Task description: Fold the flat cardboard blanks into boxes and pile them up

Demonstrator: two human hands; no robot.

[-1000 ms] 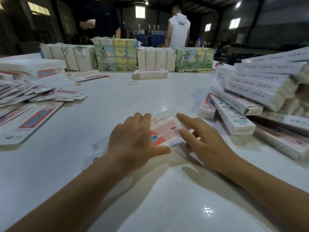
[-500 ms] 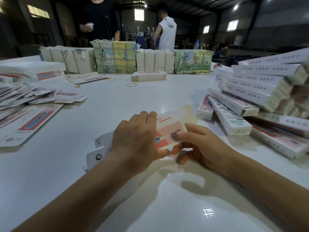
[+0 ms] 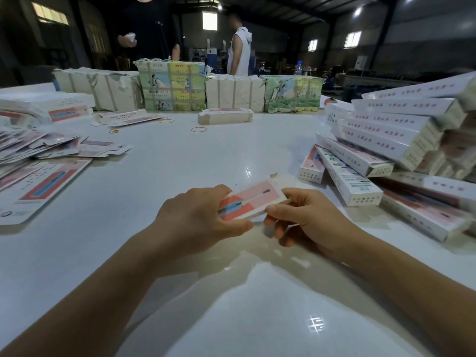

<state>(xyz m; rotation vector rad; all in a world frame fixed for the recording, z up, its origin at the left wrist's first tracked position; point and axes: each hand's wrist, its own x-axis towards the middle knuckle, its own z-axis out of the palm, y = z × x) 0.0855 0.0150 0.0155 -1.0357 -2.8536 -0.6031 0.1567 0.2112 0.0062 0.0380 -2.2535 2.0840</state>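
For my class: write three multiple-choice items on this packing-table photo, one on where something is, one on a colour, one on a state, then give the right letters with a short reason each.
1. Where is the pile of folded white boxes?
A. on the person's right
B. on the person's left
C. under the table

2. What colour is the printed face of the pink-and-red cardboard blank being held?
A. green and black
B. pink and red
C. plain brown

3. How do the hands meet that blank?
A. both grip it
B. only the left hand touches it
C. neither touches it

Answers: 1 A, the boxes are stacked at the right edge of the white table. 2 B, its face shows pink and red. 3 A, the left hand and right hand each hold one end.
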